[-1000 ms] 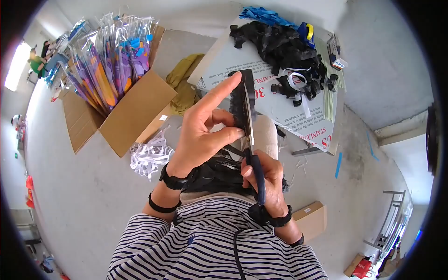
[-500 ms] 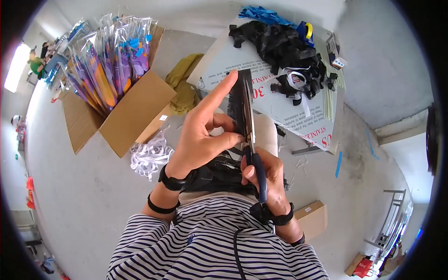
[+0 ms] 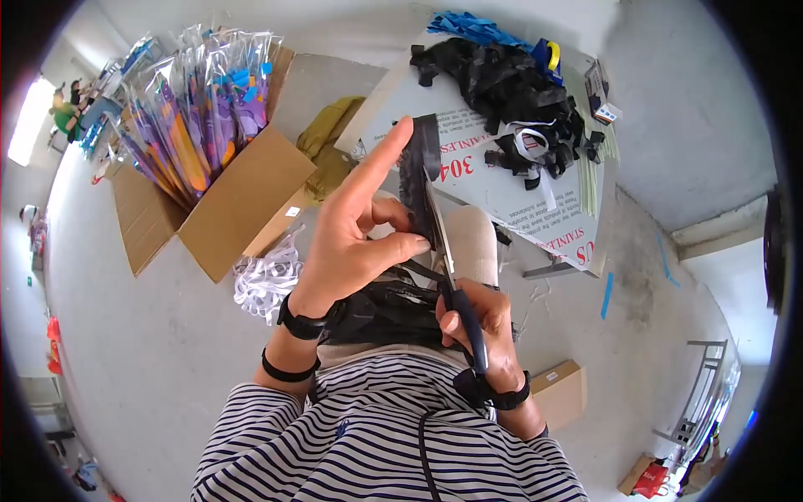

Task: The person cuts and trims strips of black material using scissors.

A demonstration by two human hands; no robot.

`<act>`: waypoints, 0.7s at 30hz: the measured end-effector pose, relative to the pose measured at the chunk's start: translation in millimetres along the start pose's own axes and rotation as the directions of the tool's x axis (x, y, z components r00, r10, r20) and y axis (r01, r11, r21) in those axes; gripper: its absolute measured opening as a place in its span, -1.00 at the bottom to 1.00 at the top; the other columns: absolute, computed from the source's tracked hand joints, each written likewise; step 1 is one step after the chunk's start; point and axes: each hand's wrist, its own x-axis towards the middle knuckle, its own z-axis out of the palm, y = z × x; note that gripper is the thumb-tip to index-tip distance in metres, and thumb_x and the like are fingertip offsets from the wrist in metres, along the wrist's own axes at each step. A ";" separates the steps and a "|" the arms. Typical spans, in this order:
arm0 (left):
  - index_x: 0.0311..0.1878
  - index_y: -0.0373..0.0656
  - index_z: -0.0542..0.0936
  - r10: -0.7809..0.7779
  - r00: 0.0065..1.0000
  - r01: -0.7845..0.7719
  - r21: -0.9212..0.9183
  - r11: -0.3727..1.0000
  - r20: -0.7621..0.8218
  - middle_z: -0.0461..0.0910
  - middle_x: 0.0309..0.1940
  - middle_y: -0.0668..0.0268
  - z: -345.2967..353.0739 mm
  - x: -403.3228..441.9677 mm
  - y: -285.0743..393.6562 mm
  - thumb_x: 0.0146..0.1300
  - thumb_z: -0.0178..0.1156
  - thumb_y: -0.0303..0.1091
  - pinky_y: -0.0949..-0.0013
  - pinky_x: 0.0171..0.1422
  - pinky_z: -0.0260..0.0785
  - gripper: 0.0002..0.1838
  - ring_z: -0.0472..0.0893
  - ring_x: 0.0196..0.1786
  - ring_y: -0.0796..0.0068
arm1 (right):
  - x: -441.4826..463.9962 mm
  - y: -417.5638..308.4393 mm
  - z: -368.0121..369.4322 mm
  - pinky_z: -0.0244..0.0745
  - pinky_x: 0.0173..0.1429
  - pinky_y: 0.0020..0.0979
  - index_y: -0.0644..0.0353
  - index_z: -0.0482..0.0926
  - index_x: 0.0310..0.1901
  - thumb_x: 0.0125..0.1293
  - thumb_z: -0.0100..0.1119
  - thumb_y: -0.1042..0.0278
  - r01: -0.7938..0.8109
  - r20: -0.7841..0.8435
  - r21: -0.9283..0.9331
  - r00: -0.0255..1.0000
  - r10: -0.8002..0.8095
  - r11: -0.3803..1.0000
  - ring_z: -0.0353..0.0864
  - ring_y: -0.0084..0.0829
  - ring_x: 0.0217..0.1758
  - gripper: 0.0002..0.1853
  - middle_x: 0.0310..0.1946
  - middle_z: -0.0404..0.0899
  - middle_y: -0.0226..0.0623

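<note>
My left hand (image 3: 347, 247) pinches a folded black fabric strip (image 3: 420, 159) between thumb and fingers, its index finger stretched up along the strip's left edge. In my right hand (image 3: 492, 326) are scissors with dark handles (image 3: 468, 326), fingers wrapped round the grips. Their blades point away from me and lie against the right side of the strip; whether they are parted there I cannot tell. More black strips (image 3: 376, 316) lie across my lap, below both hands.
Ahead stands a table (image 3: 502, 197) bearing a black strip pile (image 3: 502, 84), blue strips (image 3: 477, 29) and a tape dispenser (image 3: 548, 60). To the left, an open carton (image 3: 242, 201) holds plastic-wrapped purple items (image 3: 180, 138). White ribbon (image 3: 268, 276) lies on the floor.
My left hand and the strip have shifted slightly left and toward me. The scissors have moved slightly down and right, and more of the strip shows above the blade tips.
</note>
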 end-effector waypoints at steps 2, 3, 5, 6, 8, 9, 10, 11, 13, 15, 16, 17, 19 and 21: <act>0.64 -0.18 0.09 -0.018 1.000 0.018 -0.016 1.000 0.012 0.09 0.66 0.18 1.5 -2.0 -0.9 -0.05 0.24 -0.83 0.58 -0.15 0.50 0.10 0.61 -0.27 0.71 | 0.7 -1.6 -0.6 0.20 -0.45 -0.59 0.26 0.58 -0.31 0.26 0.50 0.11 0.003 0.006 0.026 1.000 -0.003 1.000 0.35 -0.72 -0.53 -0.63 -0.54 0.47 -0.55; 0.65 -0.18 0.09 -0.022 0.999 0.022 -0.002 1.000 0.023 0.10 0.65 0.19 2.0 -3.0 -1.2 -0.05 0.24 -0.83 0.58 -0.15 0.50 0.10 0.61 -0.27 0.71 | 1.0 -3.1 0.4 0.20 -0.45 -0.59 0.26 0.58 -0.31 0.26 0.50 0.11 0.002 0.005 0.026 1.000 -0.003 1.000 0.35 -0.72 -0.53 -0.63 -0.54 0.47 -0.55; 0.65 -0.17 0.08 -0.026 0.999 0.026 0.013 1.000 0.034 0.10 0.65 0.20 3.0 -3.7 -1.0 -0.05 0.23 -0.83 0.58 -0.15 0.50 0.10 0.61 -0.27 0.71 | 2.2 -6.4 2.8 0.24 -0.44 -0.61 0.25 0.58 -0.30 0.27 0.49 0.10 -0.013 -0.021 0.096 1.000 0.015 0.995 0.37 -0.73 -0.53 -0.64 -0.53 0.48 -0.55; 0.65 -0.17 0.09 -0.029 0.999 0.028 0.017 0.999 0.038 0.10 0.65 0.20 3.6 -3.8 -0.8 -0.06 0.23 -0.84 0.58 -0.15 0.50 0.11 0.62 -0.27 0.71 | 3.2 -6.0 2.4 0.24 -0.44 -0.61 0.25 0.58 -0.30 0.27 0.49 0.10 -0.013 -0.020 0.097 1.000 0.015 0.995 0.37 -0.73 -0.53 -0.64 -0.53 0.48 -0.55; 0.65 -0.17 0.09 -0.031 0.999 0.031 0.022 0.999 0.040 0.10 0.65 0.21 4.9 -4.7 -1.2 -0.06 0.23 -0.84 0.58 -0.15 0.50 0.11 0.62 -0.26 0.71 | 4.9 -4.2 1.3 0.28 -0.45 -0.62 0.24 0.58 -0.29 0.27 0.48 0.09 -0.001 -0.015 0.075 1.000 0.002 0.997 0.39 -0.74 -0.54 -0.63 -0.53 0.49 -0.55; 0.65 -0.16 0.08 -0.027 0.999 0.026 0.021 0.999 0.047 0.09 0.66 0.21 5.6 -5.5 -2.0 -0.07 0.22 -0.84 0.58 -0.14 0.50 0.11 0.63 -0.25 0.70 | 5.3 -4.3 1.8 0.28 -0.45 -0.62 0.24 0.58 -0.29 0.27 0.48 0.09 -0.001 -0.015 0.075 1.000 0.002 0.997 0.39 -0.74 -0.54 -0.63 -0.53 0.49 -0.55; 0.65 -0.16 0.07 -0.023 0.998 0.022 0.021 1.000 0.055 0.08 0.66 0.22 6.3 -6.0 -2.6 -0.07 0.22 -0.84 0.58 -0.14 0.51 0.12 0.64 -0.24 0.70 | 5.9 -4.3 3.2 0.28 -0.46 -0.62 0.25 0.58 -0.29 0.28 0.48 0.09 0.007 -0.025 0.090 1.000 -0.005 0.996 0.39 -0.74 -0.54 -0.63 -0.53 0.50 -0.55; 0.65 -0.16 0.07 -0.024 0.998 0.023 0.022 1.000 0.055 0.08 0.66 0.22 7.1 -6.0 -2.5 -0.07 0.22 -0.84 0.58 -0.14 0.51 0.12 0.64 -0.24 0.70 | 6.4 -4.3 4.5 0.28 -0.46 -0.62 0.25 0.58 -0.29 0.28 0.47 0.08 0.015 -0.034 0.106 0.999 -0.011 0.994 0.39 -0.74 -0.55 -0.62 -0.53 0.50 -0.54; 0.66 -0.14 0.04 -0.021 0.999 0.021 0.012 1.000 0.034 0.04 0.67 0.21 8.7 -5.8 -2.5 -0.07 0.22 -0.85 0.57 -0.12 0.51 0.14 0.66 -0.20 0.69 | 6.7 -3.8 5.6 0.28 -0.47 -0.62 0.24 0.58 -0.29 0.29 0.47 0.08 0.022 -0.041 0.109 0.999 -0.017 0.994 0.39 -0.74 -0.55 -0.63 -0.54 0.50 -0.54; 0.67 -0.13 0.02 -0.039 0.998 0.040 -0.009 0.999 0.042 0.02 0.68 0.21 8.5 -5.7 -3.6 -0.07 0.21 -0.85 0.56 -0.10 0.52 0.15 0.66 -0.19 0.69 | 6.9 -4.4 6.2 0.28 -0.47 -0.63 0.24 0.58 -0.30 0.30 0.47 0.08 0.029 -0.049 0.111 0.999 -0.024 0.993 0.39 -0.74 -0.56 -0.63 -0.55 0.51 -0.54; 0.67 -0.13 0.00 -0.057 0.997 0.058 -0.029 0.998 0.049 0.00 0.68 0.20 8.3 -5.7 -4.0 -0.07 0.21 -0.86 0.55 -0.09 0.52 0.16 0.66 -0.17 0.69 | 7.1 -5.9 6.7 0.32 -0.47 -0.60 0.28 0.57 -0.32 0.29 0.44 -0.07 0.035 -0.051 0.087 0.998 -0.030 0.996 0.44 -0.69 -0.57 -0.52 -0.55 0.50 -0.50; 0.67 -0.13 0.00 -0.057 0.997 0.058 -0.029 0.998 0.049 0.00 0.68 0.20 8.4 -6.0 -3.7 -0.07 0.21 -0.86 0.55 -0.09 0.52 0.16 0.66 -0.17 0.69 | 7.1 -6.6 7.2 0.35 -0.47 -0.57 0.31 0.57 -0.34 0.28 0.42 -0.22 0.040 -0.053 0.064 0.998 -0.037 0.997 0.48 -0.63 -0.57 -0.40 -0.54 0.49 -0.46; 0.67 -0.13 0.00 -0.062 0.996 0.062 -0.006 0.998 0.069 -0.02 0.69 0.18 8.8 -6.7 -2.7 -0.06 0.21 -0.86 0.55 -0.07 0.52 0.16 0.65 -0.14 0.70 | 6.7 -6.2 8.3 0.35 -0.48 -0.57 0.31 0.57 -0.34 0.29 0.43 -0.18 0.043 -0.062 0.066 0.997 -0.038 0.997 0.49 -0.63 -0.58 -0.43 -0.55 0.49 -0.47; 0.67 -0.14 0.00 -0.059 0.996 0.060 -0.019 0.998 0.064 -0.01 0.68 0.18 8.0 -6.5 -5.1 -0.05 0.23 -0.86 0.56 -0.06 0.51 0.16 0.63 -0.09 0.69 | 5.9 -6.2 8.7 0.34 -0.48 -0.58 0.31 0.57 -0.34 0.29 0.43 -0.14 0.044 -0.069 0.068 0.997 -0.039 0.997 0.49 -0.63 -0.58 -0.45 -0.55 0.49 -0.47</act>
